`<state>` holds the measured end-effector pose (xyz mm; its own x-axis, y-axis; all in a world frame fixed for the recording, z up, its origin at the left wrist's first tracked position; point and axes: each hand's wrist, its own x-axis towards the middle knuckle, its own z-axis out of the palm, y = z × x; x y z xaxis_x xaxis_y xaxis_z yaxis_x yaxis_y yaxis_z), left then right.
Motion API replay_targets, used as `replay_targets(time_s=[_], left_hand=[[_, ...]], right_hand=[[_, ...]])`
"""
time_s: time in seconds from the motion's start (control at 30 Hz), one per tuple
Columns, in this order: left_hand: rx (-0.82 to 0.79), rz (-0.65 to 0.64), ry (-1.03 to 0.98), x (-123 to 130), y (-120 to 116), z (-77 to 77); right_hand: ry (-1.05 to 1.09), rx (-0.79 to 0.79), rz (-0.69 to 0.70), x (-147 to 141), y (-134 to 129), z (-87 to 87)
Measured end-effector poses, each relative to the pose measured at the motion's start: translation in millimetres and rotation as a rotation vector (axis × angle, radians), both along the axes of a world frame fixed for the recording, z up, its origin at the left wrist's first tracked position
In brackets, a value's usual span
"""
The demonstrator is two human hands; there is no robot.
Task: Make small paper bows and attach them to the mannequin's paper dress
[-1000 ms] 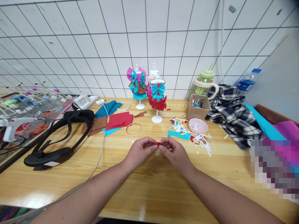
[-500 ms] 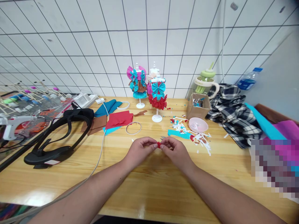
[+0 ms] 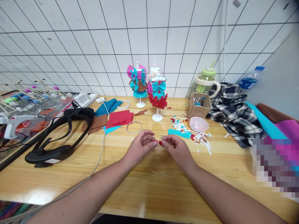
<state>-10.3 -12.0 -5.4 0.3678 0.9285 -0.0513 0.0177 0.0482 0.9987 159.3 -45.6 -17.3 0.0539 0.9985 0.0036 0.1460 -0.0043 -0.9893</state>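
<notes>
Between my fingertips is a small piece of red crepe paper [image 3: 160,142]. My left hand [image 3: 143,144] pinches its left side with thumb and finger, the other fingers curled loosely. My right hand [image 3: 175,147] pinches the right side. Just beyond the right fingertips show the tips of a pair of scissors [image 3: 163,137], mostly hidden. Behind the hands stands a small dress form [image 3: 158,88] in red and blue crepe paper, with a paler one partly hidden behind it. Another form [image 3: 139,82] in pink, blue and brown stands to its left.
Red paper sheets [image 3: 119,119] and a tape ring [image 3: 134,127] lie left. A pink bowl [image 3: 198,124], paper scraps [image 3: 181,125], a blue strip [image 3: 179,133] and a cardboard box [image 3: 198,107] are right. A black headset [image 3: 58,152] and a cable [image 3: 101,152] occupy the left side.
The fingers of my left hand have lifted and opened a little, while its thumb stays at the red paper. The red piece shows more between the hands, its ends drawn slightly apart.
</notes>
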Motion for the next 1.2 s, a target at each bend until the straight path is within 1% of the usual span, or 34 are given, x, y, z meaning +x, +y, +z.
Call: replay_targets(time_s=[0.1, 0.17, 0.27, 0.33, 0.37, 0.5, 0.6, 0.67, 0.73, 0.83, 0.93, 1.0, 1.1, 1.2], left_hand=[[-0.112, -0.029, -0.047, 2.5, 0.0, -1.8], [-0.121, -0.034, -0.034, 4.1, 0.1, -3.9], [-0.082, 0.004, 0.015, 4.9, 0.4, -5.1], [-0.018, -0.009, 0.108, 4.1, 0.4, -4.0], [0.041, -0.027, 0.177, 3.5, 0.3, -3.3], [0.336, -0.07, 0.446, -0.4, -1.1, -2.0], [0.448, -0.113, 0.519, -2.9, -2.4, -2.7], [0.479, -0.144, 0.537, -3.7, -3.1, -2.8], [0.48, -0.154, 0.528, -3.8, -3.3, -1.9], [0.426, -0.149, 0.487, -3.6, -3.0, 0.9], [0.342, -0.12, 0.458, -3.9, -2.2, 4.4], [0.308, -0.137, 0.432, -3.9, -1.8, 6.2], [0.277, -0.183, 0.368, -3.0, -1.0, 7.0], [0.221, -0.119, 0.33, -1.5, 0.4, 5.8]], right_hand=[[0.124, -0.018, 0.004, -1.8, 0.0, -0.7], [0.165, -0.042, 0.026, -3.5, -0.6, -1.4], [0.171, -0.07, 0.056, -4.8, -1.6, -2.2], [0.123, -0.062, 0.068, -4.2, -2.2, -2.1], [0.085, -0.042, 0.069, -3.4, -2.3, -1.9], [-0.156, 0.131, 0.078, 0.2, -1.7, -1.7], [-0.292, 0.195, 0.088, 1.0, -1.1, -2.1], [-0.299, 0.17, 0.078, 0.6, -0.9, -1.9], [-0.232, 0.092, 0.08, 0.4, -0.4, -1.3], [-0.007, -0.044, 0.118, 1.0, 1.0, -0.8], [0.188, -0.135, 0.148, 1.3, 2.3, -2.4], [0.229, -0.156, 0.154, 0.5, 2.4, -3.7], [0.247, -0.128, 0.147, -1.9, 1.5, -4.5], [0.3, -0.144, 0.134, -4.0, 0.5, -4.0]])
